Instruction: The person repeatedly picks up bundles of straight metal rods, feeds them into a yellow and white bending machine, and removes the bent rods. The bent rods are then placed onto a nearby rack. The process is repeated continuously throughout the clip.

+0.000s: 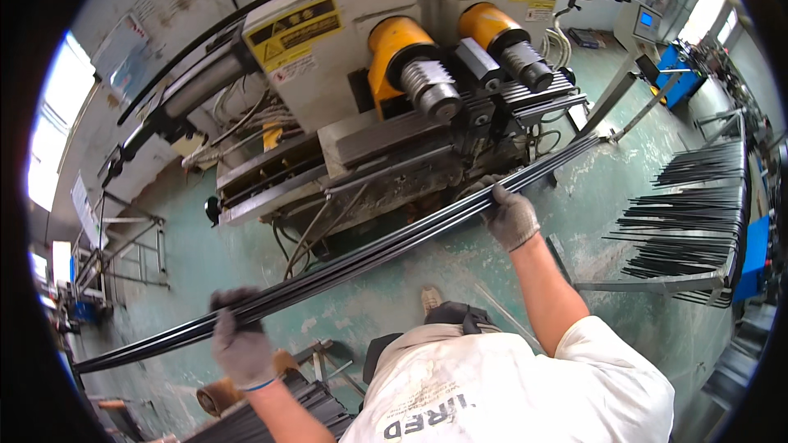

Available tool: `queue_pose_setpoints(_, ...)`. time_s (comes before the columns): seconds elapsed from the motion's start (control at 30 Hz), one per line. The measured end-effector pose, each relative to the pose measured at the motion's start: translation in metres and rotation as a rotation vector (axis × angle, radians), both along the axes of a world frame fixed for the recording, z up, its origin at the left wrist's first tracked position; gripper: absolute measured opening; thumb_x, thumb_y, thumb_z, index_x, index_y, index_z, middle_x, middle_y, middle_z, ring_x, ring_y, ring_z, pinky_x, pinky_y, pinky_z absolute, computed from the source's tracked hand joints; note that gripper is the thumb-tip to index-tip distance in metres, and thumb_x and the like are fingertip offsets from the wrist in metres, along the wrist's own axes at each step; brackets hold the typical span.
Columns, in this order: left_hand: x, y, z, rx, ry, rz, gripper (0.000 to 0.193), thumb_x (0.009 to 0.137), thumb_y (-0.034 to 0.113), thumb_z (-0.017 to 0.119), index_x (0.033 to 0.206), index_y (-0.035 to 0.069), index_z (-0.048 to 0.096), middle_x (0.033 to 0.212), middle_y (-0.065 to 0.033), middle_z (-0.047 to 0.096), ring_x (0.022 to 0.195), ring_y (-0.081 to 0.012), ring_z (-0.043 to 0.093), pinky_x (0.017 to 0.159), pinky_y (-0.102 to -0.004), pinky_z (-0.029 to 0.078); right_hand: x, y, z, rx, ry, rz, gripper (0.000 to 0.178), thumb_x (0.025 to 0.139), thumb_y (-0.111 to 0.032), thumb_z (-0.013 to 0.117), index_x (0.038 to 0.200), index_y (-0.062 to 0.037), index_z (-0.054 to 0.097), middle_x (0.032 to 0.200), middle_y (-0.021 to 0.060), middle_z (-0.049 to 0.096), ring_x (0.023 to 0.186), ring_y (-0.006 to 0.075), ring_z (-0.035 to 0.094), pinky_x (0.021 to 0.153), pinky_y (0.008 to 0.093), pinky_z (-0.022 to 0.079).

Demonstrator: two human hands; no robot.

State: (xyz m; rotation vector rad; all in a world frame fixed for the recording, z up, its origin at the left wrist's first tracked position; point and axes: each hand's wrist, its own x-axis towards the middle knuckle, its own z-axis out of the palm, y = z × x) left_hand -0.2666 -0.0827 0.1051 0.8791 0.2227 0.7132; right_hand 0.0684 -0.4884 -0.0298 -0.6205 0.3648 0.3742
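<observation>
A bundle of long, thin dark metal rods (361, 261) stretches slantwise in front of me, from the lower left up to the right. My left hand (240, 338), in a grey work glove, is closed round the bundle toward its left end. Farther along, my right hand (510, 217), gloved too, grips the same rods from the near side, its fingers wrapped over them. Just beyond the bundle stands a large machine (345, 57) with two ribbed metal rollers (430, 89) on yellow housings.
At the right, a metal rack (657, 285) carries several groups of dark rods (685, 217). More dark bars (283, 417) lie at the lower left, near a brown roll (220, 398). A metal frame (135, 238) stands at the left. A control box with a screen (644, 23) is far right.
</observation>
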Motion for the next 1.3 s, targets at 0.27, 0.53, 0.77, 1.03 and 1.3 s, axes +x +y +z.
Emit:
queue_pose_setpoints(0.27, 0.006, 0.132, 0.007, 0.099, 0.096, 0.155, 0.031, 0.110, 0.027, 0.068, 0.124, 0.000, 0.072, 0.120, -0.0137, 0.076, 0.118, -0.0291, 0.070, 0.117, -0.0461, 0.051, 0.090, -0.008, 0.063, -0.268, -0.048, -0.301, 0.027, 0.106, -0.021, 0.078, 0.124, -0.0023, 0.069, 0.107, 0.0076, 0.077, 0.093, 0.0248, 0.074, 0.076, 0.0430, 0.063)
queue_pose_setpoints(0.53, 0.124, 0.161, -0.090, -0.222, 0.148, 0.090, 0.033, 0.111, 0.032, 0.067, 0.116, 0.000, 0.074, 0.117, -0.0139, 0.078, 0.115, -0.0291, 0.073, 0.108, -0.0443, 0.057, 0.136, 0.054, 0.089, -0.026, -0.170, -0.304, 0.027, 0.108, -0.030, 0.064, 0.120, -0.0078, 0.073, 0.109, 0.0038, 0.077, 0.098, 0.0236, 0.074, 0.092, 0.0421, 0.060)
queue_pose_setpoints(0.77, 0.233, 0.143, -0.114, -0.523, 0.221, -0.061, 0.028, 0.111, 0.025, 0.065, 0.119, 0.000, 0.076, 0.127, -0.0145, 0.079, 0.121, -0.0306, 0.074, 0.114, -0.0490, 0.057, 0.201, 0.068, 0.045, -0.391, -0.088, -0.279, 0.019, 0.098, -0.025, 0.069, 0.109, -0.0105, 0.074, 0.092, 0.0054, 0.071, 0.083, 0.0235, 0.068, 0.075, 0.0412, 0.056)
queue_pose_setpoints(1.03, 0.247, 0.161, -0.100, -0.453, 0.098, -0.193, 0.033, 0.111, 0.023, 0.063, 0.131, -0.002, 0.073, 0.136, -0.0151, 0.076, 0.129, -0.0328, 0.069, 0.120, -0.0526, 0.051, 0.215, 0.078, 0.041, -1.548, -0.322, -0.010, 0.044, 0.103, -0.045, 0.069, 0.120, -0.0056, 0.079, 0.103, 0.0104, 0.081, 0.094, 0.0240, 0.078, 0.077, 0.0424, 0.056)
queue_pose_setpoints(1.3, 0.238, 0.222, -0.118, -0.250, 0.156, -0.037, 0.038, 0.110, 0.028, 0.068, 0.136, 0.001, 0.073, 0.131, -0.0114, 0.078, 0.125, -0.0271, 0.072, 0.115, -0.0455, 0.055, 0.260, 0.043, -0.055, -1.989, -0.513, -0.142, 0.040, 0.104, -0.043, 0.067, 0.109, -0.0044, 0.078, 0.092, 0.0155, 0.079, 0.087, 0.0291, 0.078, 0.076, 0.0428, 0.058)
